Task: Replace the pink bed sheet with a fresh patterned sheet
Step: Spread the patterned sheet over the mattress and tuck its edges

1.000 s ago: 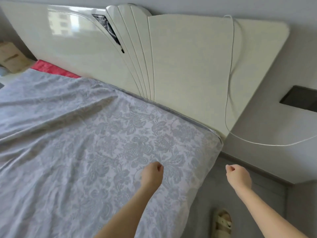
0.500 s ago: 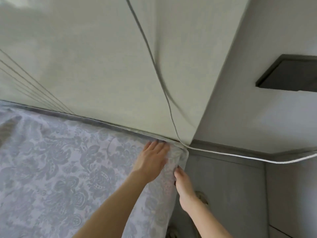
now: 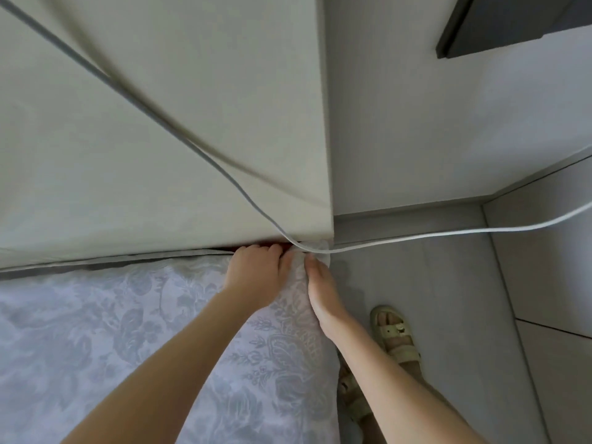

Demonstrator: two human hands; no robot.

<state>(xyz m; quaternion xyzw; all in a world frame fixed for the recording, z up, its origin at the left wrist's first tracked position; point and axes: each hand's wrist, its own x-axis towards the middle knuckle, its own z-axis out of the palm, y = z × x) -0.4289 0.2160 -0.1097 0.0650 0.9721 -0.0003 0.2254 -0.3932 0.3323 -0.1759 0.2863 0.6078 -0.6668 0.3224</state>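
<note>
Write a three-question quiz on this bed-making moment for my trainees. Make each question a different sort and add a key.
1. True or false: the white cable crosses the corner of the patterned sheet, close to the left hand and right hand.
2. The sheet's pattern is: A stripes; B flowers and leaves; C checks.
3. Fill in: the left hand's fingertips reach the gap below the ____.

Key: 1 true; 2 B; 3 headboard.
</note>
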